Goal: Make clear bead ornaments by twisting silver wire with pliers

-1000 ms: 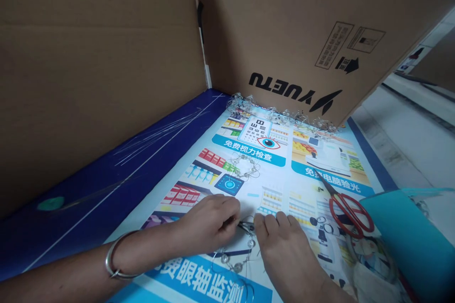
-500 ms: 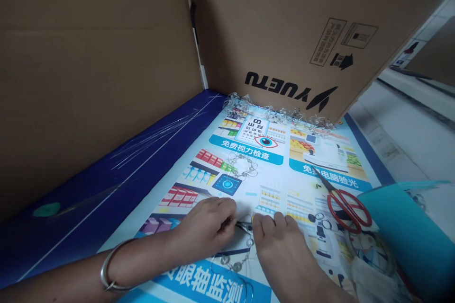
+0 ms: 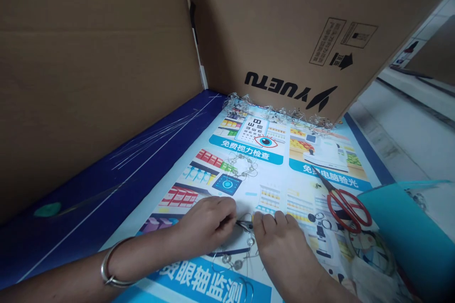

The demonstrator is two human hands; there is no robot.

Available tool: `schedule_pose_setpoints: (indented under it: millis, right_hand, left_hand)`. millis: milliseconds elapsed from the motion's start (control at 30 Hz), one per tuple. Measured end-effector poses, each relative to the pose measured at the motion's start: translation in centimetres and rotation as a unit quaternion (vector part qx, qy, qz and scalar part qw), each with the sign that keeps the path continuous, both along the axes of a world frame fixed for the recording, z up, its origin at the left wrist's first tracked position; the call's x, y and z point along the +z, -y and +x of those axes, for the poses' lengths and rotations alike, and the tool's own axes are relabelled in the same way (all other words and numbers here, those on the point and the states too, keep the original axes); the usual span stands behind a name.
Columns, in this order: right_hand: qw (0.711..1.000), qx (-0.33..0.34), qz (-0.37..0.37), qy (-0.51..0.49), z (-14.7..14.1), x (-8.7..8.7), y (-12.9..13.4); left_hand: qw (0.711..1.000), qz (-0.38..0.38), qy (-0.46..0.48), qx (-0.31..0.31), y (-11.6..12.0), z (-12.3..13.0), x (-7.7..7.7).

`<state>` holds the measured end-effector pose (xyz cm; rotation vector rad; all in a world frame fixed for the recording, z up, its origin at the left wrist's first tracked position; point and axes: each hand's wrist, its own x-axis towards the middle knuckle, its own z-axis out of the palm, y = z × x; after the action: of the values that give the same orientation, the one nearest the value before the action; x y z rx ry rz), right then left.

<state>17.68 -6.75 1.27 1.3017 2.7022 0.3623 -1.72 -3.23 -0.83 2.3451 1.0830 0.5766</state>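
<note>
Between left hand [image 3: 215, 220] and right hand [image 3: 282, 246], both with fingers curled narrow, a small metal tool [image 3: 246, 224]; contents of either grip hidden, impossible to tell. Just below the fingers, beaded wire [image 3: 238, 264]: liable to kink or slip if pulled unevenly, thin ends hard to trace against the mat [image 3: 270, 180]. Right of the fingers, scissors [image 3: 334, 192], easily snagged by a stray wrist. Beyond the fingertips, a tangle [image 3: 237, 102] too fine to make out.

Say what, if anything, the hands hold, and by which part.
What look like metal pliers span the gap between left hand and right hand; the hands hide the ends, so the exact hold cannot be told.
</note>
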Motion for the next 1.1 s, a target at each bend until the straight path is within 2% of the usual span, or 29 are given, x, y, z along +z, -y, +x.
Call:
schedule_pose_setpoints:
  millis: [133, 300, 567, 867, 1100]
  right_hand:
    - [0.999, 0.005, 0.001, -0.038, 1.1, -0.5, -0.2]
    - [0.997, 0.0, 0.01, -0.076, 2.0, -1.1, -0.3]
    - [0.996, 0.025, 0.021, -0.087, 1.9, -1.2, -0.1]
    - [0.996, 0.031, 0.029, -0.083, 1.7, -1.4, -0.1]
    - [0.995, 0.021, 0.016, -0.092, 1.9, -1.2, -0.3]
  left_hand:
    - [0.996, -0.059, 0.027, -0.058, -1.0, -0.8, 0.5]
    - [0.99, -0.107, 0.043, -0.076, -1.6, -1.5, 1.1]
    - [0.984, -0.12, 0.068, -0.109, -1.8, -1.8, 0.7]
    - [0.983, -0.129, 0.076, -0.106, -1.7, -1.9, 0.5]
    - [0.989, -0.091, 0.056, -0.106, -1.6, -1.9, 0.3]
